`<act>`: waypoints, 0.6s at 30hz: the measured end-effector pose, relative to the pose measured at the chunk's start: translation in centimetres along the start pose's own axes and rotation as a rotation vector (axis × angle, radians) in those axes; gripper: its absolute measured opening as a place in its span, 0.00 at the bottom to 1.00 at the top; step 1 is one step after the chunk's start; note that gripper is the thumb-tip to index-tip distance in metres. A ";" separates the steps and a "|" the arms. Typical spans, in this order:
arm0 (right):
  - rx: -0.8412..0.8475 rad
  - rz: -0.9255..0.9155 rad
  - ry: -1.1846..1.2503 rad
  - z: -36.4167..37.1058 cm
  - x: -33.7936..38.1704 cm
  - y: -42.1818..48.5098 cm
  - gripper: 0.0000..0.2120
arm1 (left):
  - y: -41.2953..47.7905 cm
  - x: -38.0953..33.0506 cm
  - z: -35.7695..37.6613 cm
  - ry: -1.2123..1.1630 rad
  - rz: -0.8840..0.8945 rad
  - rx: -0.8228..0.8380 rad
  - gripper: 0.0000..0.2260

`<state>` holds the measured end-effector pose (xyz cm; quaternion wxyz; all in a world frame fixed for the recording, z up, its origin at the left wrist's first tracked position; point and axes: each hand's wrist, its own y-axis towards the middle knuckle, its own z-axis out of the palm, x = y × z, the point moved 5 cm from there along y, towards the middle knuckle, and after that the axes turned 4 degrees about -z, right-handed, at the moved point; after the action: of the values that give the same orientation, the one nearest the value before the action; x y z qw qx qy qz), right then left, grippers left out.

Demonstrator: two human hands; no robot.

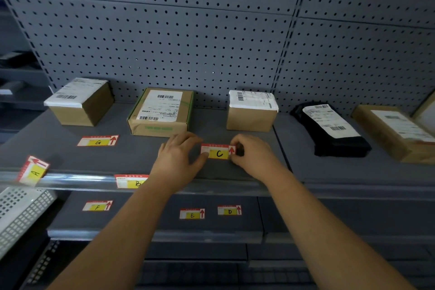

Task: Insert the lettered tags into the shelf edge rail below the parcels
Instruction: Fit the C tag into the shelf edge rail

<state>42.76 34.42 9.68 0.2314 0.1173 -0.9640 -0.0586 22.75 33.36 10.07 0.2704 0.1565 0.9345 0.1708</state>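
Note:
Both hands hold the red-and-yellow tag C point(218, 152) just above the shelf, in front of the parcels. My left hand point(179, 158) pinches its left end, my right hand point(253, 156) its right end. Tag B point(131, 181) sits in the clear shelf edge rail point(77, 180), partly hidden by my left wrist. Tag A point(34, 170) stands tilted at the rail's left end. Tag G point(98, 141) lies flat on the shelf. Tags F point(97, 206), E point(192, 214) and D point(229, 210) lie on the lower shelf.
Three cardboard parcels point(162, 112) stand along the back of the shelf, with a black bag parcel point(329, 129) and another box point(395, 132) to the right. A pegboard wall point(211, 30) rises behind. A white perforated basket point(21, 212) sits at the lower left.

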 end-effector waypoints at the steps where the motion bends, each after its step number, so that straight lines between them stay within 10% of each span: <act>1: -0.021 0.026 0.078 -0.2 -0.1 -0.3 0.06 | -0.1 -0.1 0.0 0.004 0.003 0.003 0.15; 18: -0.057 0.085 0.556 -5.8 -0.3 -8.0 0.05 | -3.8 -7.5 -1.6 0.103 0.081 -0.018 0.21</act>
<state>47.30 26.41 13.32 0.4925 0.0815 -0.8655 -0.0415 27.15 26.66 13.20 0.2165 0.1827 0.9384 0.1980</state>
